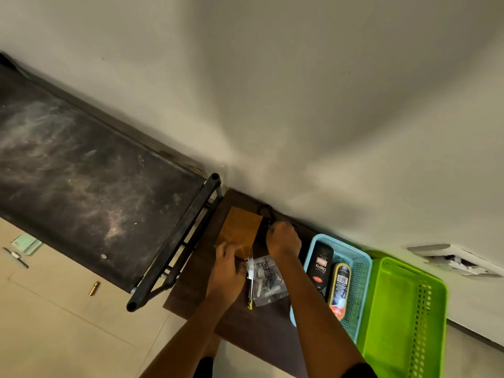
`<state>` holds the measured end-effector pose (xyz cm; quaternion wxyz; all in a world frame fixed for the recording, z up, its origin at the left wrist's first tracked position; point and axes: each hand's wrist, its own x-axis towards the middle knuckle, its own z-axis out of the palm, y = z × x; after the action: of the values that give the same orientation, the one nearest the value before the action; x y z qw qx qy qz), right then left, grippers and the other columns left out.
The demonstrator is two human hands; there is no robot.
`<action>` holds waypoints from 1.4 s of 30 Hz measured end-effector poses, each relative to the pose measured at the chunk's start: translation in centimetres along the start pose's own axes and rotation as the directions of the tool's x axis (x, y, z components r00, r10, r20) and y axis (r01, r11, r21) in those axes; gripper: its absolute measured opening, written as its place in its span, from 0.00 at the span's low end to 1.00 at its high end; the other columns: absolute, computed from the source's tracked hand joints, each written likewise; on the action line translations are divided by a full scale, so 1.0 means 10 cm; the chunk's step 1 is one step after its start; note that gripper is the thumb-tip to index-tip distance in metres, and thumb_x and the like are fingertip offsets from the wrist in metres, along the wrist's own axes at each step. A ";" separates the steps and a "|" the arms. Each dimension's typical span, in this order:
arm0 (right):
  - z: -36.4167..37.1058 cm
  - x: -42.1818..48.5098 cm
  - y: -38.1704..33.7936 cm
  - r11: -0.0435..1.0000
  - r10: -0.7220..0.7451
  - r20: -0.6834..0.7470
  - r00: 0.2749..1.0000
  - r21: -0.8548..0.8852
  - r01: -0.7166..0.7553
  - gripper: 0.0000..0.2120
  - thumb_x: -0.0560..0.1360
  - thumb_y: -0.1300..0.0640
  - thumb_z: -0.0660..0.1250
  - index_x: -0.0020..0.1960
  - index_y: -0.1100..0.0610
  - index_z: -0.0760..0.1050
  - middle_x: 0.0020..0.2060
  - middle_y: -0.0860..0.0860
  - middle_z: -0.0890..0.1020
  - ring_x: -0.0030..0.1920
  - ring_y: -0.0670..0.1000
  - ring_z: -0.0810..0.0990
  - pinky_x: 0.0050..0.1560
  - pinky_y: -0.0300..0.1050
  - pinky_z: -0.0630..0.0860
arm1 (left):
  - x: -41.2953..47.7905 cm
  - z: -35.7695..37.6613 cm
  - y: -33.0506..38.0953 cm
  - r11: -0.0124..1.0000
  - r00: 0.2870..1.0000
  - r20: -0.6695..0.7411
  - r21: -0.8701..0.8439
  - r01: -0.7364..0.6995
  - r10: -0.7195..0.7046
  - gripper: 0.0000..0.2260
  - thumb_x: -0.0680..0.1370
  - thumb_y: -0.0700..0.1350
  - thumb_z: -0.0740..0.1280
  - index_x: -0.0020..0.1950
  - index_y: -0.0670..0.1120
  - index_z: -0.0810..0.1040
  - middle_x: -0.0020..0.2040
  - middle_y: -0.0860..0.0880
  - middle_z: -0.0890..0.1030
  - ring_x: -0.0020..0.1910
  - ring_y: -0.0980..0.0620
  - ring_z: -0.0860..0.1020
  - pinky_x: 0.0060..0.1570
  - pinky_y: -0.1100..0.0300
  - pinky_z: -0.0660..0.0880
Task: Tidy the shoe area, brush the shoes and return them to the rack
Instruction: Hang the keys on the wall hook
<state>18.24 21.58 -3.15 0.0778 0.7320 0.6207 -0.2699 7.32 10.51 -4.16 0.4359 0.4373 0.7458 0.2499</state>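
Observation:
On a dark brown board [234, 320] beside the black shoe rack [90, 184] lie a brown cardboard-like box [241, 227], a clear plastic bag of small parts [268, 282] and a thin pen-like stick [249, 293]. My left hand [227, 268] rests on the box's near edge, next to the bag, fingers curled. At the wall, my right hand [282, 238] has its fingers curled round a black cord [266, 211]. The rack's top shelf is dusty and bare; no shoes are in view.
A light blue basket [360, 271] holds two shoe polish bottles [319, 266]. A green basket [403, 309] stands to its right. On the tiled floor at left lie a small copper-coloured tube [94, 288], a paper slip [26, 243] and a thin dark tool [15, 256].

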 end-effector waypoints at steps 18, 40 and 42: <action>-0.02 0.02 0.01 0.941 0.174 0.106 0.979 0.274 -0.197 0.10 0.69 0.51 0.71 0.42 0.59 0.80 0.42 0.55 0.82 0.43 0.56 0.82 0.38 0.42 0.76 | 0.01 -0.03 0.13 0.997 0.999 -0.049 -0.076 -0.026 0.023 0.14 0.76 0.38 0.65 0.61 0.48 0.74 0.69 0.49 0.64 0.54 0.54 0.74 0.48 0.65 0.74; -0.96 -1.09 0.37 0.890 -0.252 -0.336 0.907 0.286 0.354 0.07 0.72 0.64 0.68 0.48 0.60 0.82 0.43 0.54 0.85 0.43 0.52 0.83 0.44 0.37 0.75 | -0.77 -0.17 0.94 0.978 0.998 -0.061 -0.205 -0.021 0.008 0.05 0.76 0.39 0.64 0.47 0.46 0.79 0.47 0.49 0.81 0.45 0.54 0.79 0.40 0.66 0.73; -0.98 -1.17 0.39 0.870 -0.247 -0.333 0.910 0.338 0.360 0.07 0.71 0.66 0.68 0.46 0.60 0.82 0.42 0.53 0.85 0.42 0.51 0.83 0.46 0.40 0.78 | -0.82 -0.21 0.99 0.977 0.997 -0.080 -0.212 -0.033 0.016 0.06 0.76 0.38 0.64 0.47 0.45 0.80 0.46 0.50 0.81 0.45 0.54 0.79 0.40 0.66 0.73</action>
<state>23.92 15.02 9.99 -0.2024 0.6554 0.6667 -0.2916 11.72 8.28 7.83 0.4480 0.3871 0.7257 0.3504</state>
